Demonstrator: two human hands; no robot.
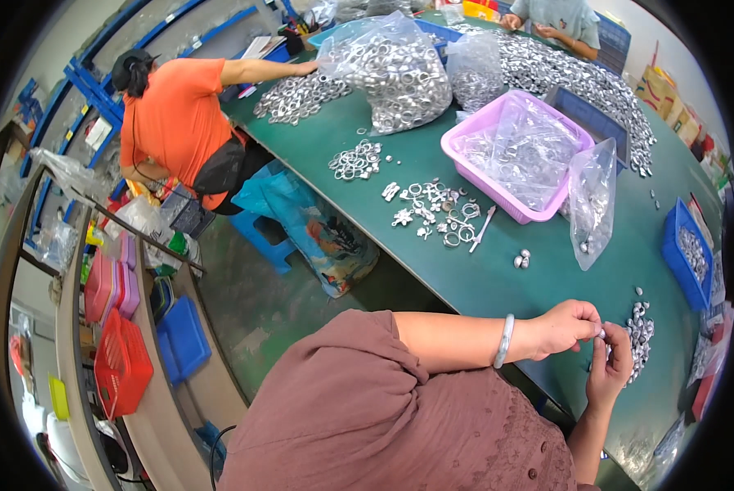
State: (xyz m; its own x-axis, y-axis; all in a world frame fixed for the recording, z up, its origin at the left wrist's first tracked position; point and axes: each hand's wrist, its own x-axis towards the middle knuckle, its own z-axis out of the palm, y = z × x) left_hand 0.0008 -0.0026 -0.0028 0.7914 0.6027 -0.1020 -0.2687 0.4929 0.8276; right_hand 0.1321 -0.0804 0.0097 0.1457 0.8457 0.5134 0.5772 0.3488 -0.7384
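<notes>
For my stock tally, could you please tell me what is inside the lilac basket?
Clear plastic, silvery pieces showing through; the bottom of the lilac basket is covered.

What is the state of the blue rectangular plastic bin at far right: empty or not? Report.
Not empty: small silvery metal-looking pieces show inside the blue rectangular plastic bin.

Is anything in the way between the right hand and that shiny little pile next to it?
No, nothing I can see. The right hand overlaps the pile's near edge in this view. The left hand is on its other side, away from the pile.
</notes>
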